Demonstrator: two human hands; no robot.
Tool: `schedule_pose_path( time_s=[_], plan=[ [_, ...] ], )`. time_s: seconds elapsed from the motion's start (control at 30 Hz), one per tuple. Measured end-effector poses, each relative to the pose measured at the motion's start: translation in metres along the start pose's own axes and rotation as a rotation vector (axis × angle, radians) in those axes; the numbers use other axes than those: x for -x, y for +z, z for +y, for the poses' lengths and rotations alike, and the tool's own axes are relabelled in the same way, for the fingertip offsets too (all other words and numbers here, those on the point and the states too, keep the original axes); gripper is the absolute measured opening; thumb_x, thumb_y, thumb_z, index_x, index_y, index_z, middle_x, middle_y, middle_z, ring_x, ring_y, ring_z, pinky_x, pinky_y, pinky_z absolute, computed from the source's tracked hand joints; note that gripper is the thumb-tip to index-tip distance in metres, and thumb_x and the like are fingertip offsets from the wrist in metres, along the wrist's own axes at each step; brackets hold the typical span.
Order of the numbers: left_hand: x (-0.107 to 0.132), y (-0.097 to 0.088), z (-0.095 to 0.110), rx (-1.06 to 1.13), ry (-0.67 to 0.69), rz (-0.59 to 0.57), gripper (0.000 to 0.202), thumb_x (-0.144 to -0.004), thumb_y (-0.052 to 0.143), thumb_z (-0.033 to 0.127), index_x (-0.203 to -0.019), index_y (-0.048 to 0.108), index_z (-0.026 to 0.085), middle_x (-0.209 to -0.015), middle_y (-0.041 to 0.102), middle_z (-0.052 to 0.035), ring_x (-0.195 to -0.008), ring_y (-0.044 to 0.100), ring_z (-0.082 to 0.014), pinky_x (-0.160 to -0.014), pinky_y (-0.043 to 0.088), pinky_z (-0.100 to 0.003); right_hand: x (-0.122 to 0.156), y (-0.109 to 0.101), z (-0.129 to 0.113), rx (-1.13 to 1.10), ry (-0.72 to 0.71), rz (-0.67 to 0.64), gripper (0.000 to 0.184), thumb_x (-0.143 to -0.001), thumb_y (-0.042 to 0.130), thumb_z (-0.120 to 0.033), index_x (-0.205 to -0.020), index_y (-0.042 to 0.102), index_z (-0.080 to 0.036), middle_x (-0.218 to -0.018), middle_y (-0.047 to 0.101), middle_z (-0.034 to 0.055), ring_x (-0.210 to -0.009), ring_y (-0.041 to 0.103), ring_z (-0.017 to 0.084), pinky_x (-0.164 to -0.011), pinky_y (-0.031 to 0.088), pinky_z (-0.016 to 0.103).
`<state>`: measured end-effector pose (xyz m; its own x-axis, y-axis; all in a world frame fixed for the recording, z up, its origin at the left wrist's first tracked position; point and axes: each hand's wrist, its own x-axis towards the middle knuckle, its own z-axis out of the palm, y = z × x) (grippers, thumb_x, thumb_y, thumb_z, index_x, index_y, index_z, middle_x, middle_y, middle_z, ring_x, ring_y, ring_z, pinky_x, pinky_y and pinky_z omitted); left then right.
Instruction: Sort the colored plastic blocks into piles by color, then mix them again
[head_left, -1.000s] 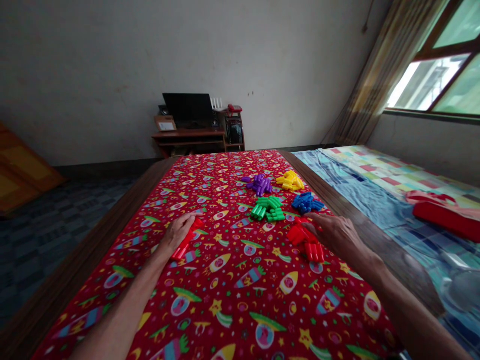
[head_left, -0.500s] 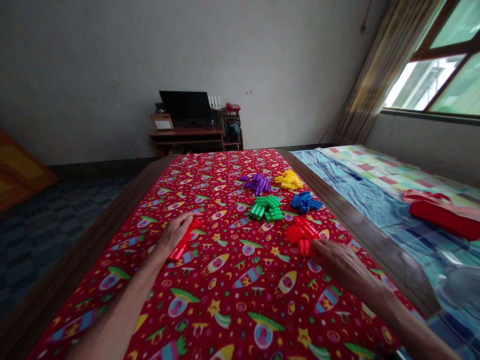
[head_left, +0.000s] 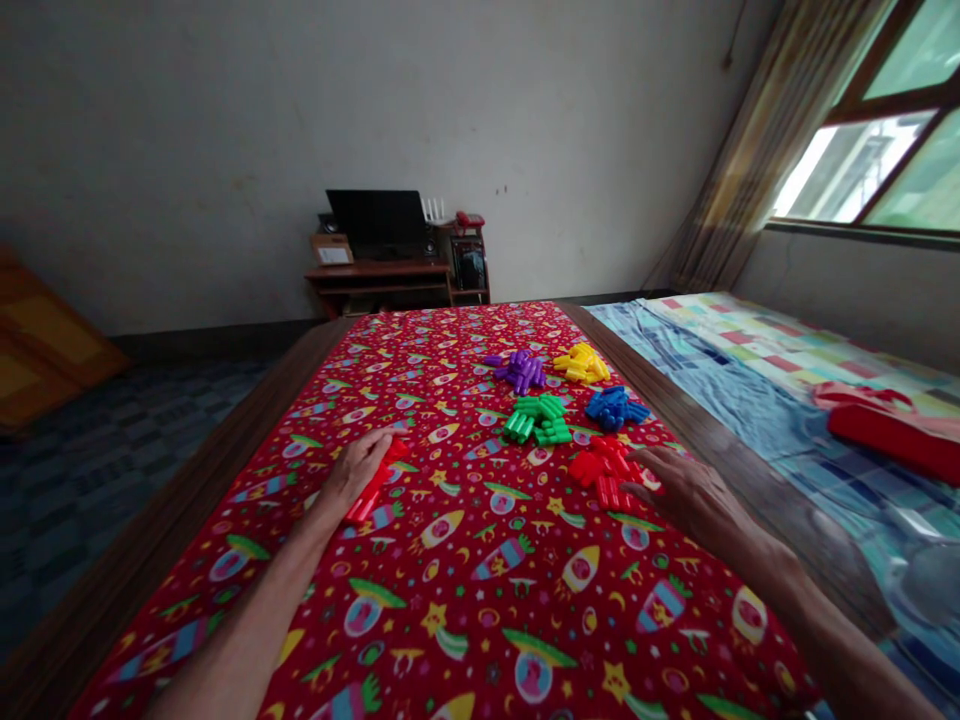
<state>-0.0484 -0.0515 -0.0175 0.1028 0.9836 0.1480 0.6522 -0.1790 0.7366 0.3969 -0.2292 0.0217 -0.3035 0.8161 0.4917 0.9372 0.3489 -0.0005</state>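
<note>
My left hand (head_left: 358,468) lies on the red rocket-print cloth (head_left: 465,580), fingers curled over a row of joined red plastic pieces (head_left: 373,483). My right hand (head_left: 686,490) rests palm down at the right, its fingers touching the near edge of a pile of red pieces (head_left: 604,470). Beyond that pile lie separate heaps of green pieces (head_left: 538,418), blue pieces (head_left: 615,406), purple pieces (head_left: 520,368) and yellow pieces (head_left: 580,362).
The cloth covers a long wooden table (head_left: 187,480). A bed with a patchwork sheet (head_left: 780,360) and a red bag (head_left: 892,430) lies to the right. A desk with a dark monitor (head_left: 379,225) stands at the far wall.
My right hand drew back toward me from the red pile, then moved forward again to its near edge. My left hand stayed on the red row.
</note>
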Motion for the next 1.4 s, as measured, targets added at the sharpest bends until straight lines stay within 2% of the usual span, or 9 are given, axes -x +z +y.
schedule_pose_path(
  time_s=[0.1, 0.23, 0.33, 0.43, 0.5, 0.6, 0.97, 1.2, 1.4],
  plan=[
    [-0.001, 0.004, 0.002, 0.088, -0.010, 0.011, 0.046, -0.075, 0.048, 0.055, -0.095, 0.072, 0.020, -0.088, 0.074, -0.0062, -0.093, 0.066, -0.0256, -0.075, 0.053, -0.030, -0.018, 0.003, -0.012, -0.063, -0.042, 0.021, 0.029, -0.099, 0.041, -0.035, -0.094, 0.065, -0.019, -0.084, 0.069, 0.0083, -0.069, 0.063, 0.015, -0.061, 0.044, 0.026],
    [0.004, 0.031, 0.017, 0.442, -0.022, 0.100, 0.051, -0.076, 0.050, 0.056, -0.103, 0.067, 0.017, -0.113, 0.070, -0.0119, -0.107, 0.063, -0.0262, -0.094, 0.049, -0.036, -0.054, 0.025, -0.065, -0.243, -0.243, -0.062, 0.030, -0.099, 0.040, -0.026, -0.081, 0.062, -0.017, -0.072, 0.064, 0.0044, -0.062, 0.058, 0.012, -0.058, 0.041, 0.023],
    [0.014, 0.053, 0.031, 0.630, -0.001, 0.021, 0.054, -0.078, 0.052, 0.057, -0.110, 0.064, 0.015, -0.117, 0.068, -0.0137, -0.113, 0.061, -0.0273, -0.103, 0.043, -0.041, -0.081, 0.057, -0.115, -0.348, -0.376, -0.148, 0.022, -0.098, 0.044, -0.029, -0.104, 0.061, -0.016, -0.094, 0.066, 0.0093, -0.080, 0.061, 0.014, -0.068, 0.047, 0.024],
    [0.022, 0.061, 0.040, 0.747, 0.028, -0.119, 0.056, -0.082, 0.052, 0.058, -0.120, 0.058, 0.017, -0.123, 0.066, -0.0134, -0.119, 0.057, -0.0277, -0.108, 0.037, -0.045, -0.100, 0.091, -0.152, -0.323, -0.402, -0.174, 0.045, -0.095, 0.050, -0.040, -0.131, 0.048, -0.015, -0.131, 0.052, 0.0209, -0.117, 0.052, 0.026, -0.089, 0.048, 0.037],
    [0.025, 0.060, 0.041, 0.829, 0.014, -0.194, 0.058, -0.084, 0.050, 0.060, -0.125, 0.054, 0.019, -0.127, 0.063, -0.0133, -0.123, 0.054, -0.0276, -0.109, 0.034, -0.046, -0.108, 0.108, -0.166, -0.277, -0.388, -0.181, 0.051, -0.093, 0.053, -0.043, -0.135, 0.046, -0.014, -0.139, 0.044, 0.0232, -0.129, 0.042, 0.031, -0.098, 0.044, 0.044],
    [0.023, 0.059, 0.039, 0.923, 0.003, -0.244, 0.061, -0.083, 0.050, 0.062, -0.128, 0.051, 0.020, -0.128, 0.062, -0.0140, -0.126, 0.051, -0.0279, -0.111, 0.031, -0.046, -0.116, 0.118, -0.171, -0.201, -0.371, -0.182, 0.033, -0.094, 0.051, -0.033, -0.123, 0.055, -0.017, -0.132, 0.051, 0.0189, -0.126, 0.046, 0.029, -0.099, 0.044, 0.044],
    [0.020, 0.059, 0.035, 0.765, 0.059, -0.280, 0.065, -0.084, 0.044, 0.068, -0.120, 0.058, 0.015, -0.123, 0.064, -0.0182, -0.115, 0.060, -0.0292, -0.105, 0.041, -0.045, -0.117, 0.091, -0.142, -0.288, -0.421, -0.114, 0.010, -0.094, 0.046, -0.018, -0.094, 0.057, -0.017, -0.089, 0.064, 0.0079, -0.082, 0.057, 0.017, -0.073, 0.044, 0.028],
    [0.019, 0.050, 0.039, 0.132, 0.335, -0.287, 0.049, -0.077, 0.059, 0.053, -0.113, 0.065, 0.020, -0.128, 0.062, -0.0128, -0.126, 0.051, -0.0304, -0.111, 0.034, -0.047, -0.065, 0.040, -0.051, -0.137, -0.071, 0.038, 0.025, -0.096, 0.041, -0.026, -0.096, 0.064, -0.017, -0.074, 0.068, 0.0060, -0.059, 0.057, 0.013, -0.053, 0.032, 0.024],
    [0.020, 0.048, 0.044, -0.061, 0.330, -0.267, 0.051, -0.068, 0.068, 0.037, -0.116, 0.065, 0.021, -0.128, 0.061, -0.0124, -0.123, 0.053, -0.0321, -0.106, 0.041, -0.044, -0.010, 0.031, 0.003, 0.084, 0.131, -0.027, 0.031, -0.095, 0.041, -0.032, -0.092, 0.068, -0.018, -0.067, 0.070, 0.0064, -0.053, 0.059, 0.014, -0.047, 0.030, 0.024]
  ],
)
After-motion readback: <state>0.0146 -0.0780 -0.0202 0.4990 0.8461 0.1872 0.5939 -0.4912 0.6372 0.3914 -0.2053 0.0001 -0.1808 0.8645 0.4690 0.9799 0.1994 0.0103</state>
